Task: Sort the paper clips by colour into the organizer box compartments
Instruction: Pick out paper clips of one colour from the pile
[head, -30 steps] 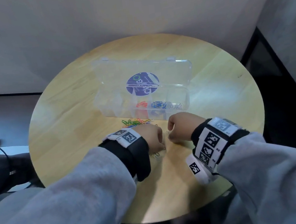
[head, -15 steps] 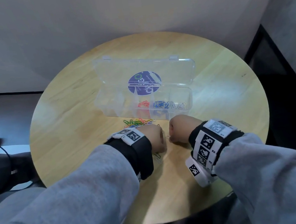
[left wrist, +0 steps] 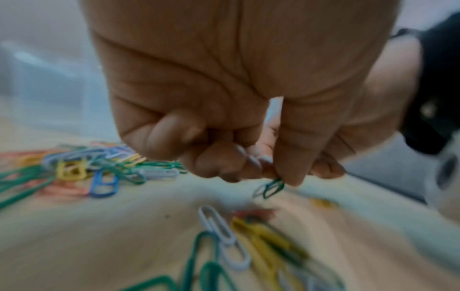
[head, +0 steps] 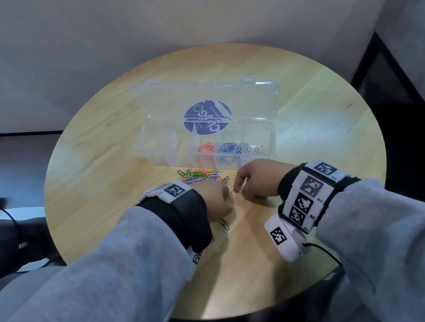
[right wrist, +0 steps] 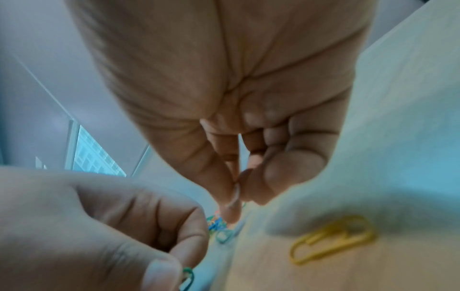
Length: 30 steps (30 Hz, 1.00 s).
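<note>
since a second ago my right hand [head: 256,182] has lifted slightly off the round table [head: 96,192], pinching a white paper clip [right wrist: 236,195] between thumb and forefinger. my left hand [left wrist: 224,118] pinches a green clip [left wrist: 270,188] beside it. loose clips [head: 202,175] lie just before the open organizer box [head: 270,137].
</note>
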Available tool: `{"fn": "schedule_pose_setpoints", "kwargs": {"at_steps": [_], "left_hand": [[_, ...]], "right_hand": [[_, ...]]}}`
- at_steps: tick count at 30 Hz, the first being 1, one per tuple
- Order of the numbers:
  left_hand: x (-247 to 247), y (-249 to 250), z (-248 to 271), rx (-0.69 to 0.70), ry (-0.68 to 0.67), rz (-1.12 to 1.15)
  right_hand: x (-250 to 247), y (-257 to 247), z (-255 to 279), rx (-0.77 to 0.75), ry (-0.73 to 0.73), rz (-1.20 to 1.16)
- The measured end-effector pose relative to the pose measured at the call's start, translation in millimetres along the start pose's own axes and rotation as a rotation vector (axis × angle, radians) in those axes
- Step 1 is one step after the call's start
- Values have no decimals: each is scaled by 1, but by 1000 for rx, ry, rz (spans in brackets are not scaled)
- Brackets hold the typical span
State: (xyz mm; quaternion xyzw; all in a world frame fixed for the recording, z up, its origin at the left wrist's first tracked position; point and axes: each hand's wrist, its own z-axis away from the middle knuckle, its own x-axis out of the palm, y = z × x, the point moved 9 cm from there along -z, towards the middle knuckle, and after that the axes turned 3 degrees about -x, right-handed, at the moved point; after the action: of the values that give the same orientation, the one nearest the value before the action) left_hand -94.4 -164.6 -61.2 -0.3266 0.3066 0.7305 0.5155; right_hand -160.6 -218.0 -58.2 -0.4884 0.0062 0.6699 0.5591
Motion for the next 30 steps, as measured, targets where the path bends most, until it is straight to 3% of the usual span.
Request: {"fn": "schedule_pose_setpoints", "kwargs": {"at_steps": [5, 11, 13, 18, 30], "left_hand": [[2, -24, -2, -50, -126, 592], [-14, -43, 8, -88, -75, 1109], [-15, -50, 9, -98, -77, 1169], [-15, -62, 10, -127, -32, 1212], [-10, -63, 11, -71, -41, 1278]], "right_hand": [[5, -3, -2, 31, -79, -249], [14, -11, -4, 58, -126, -528], [13, -16, -5, 10, -105, -466], [2, -25, -8, -120, 49, 58], [9, -24, -16, -100, 31, 294]]}}
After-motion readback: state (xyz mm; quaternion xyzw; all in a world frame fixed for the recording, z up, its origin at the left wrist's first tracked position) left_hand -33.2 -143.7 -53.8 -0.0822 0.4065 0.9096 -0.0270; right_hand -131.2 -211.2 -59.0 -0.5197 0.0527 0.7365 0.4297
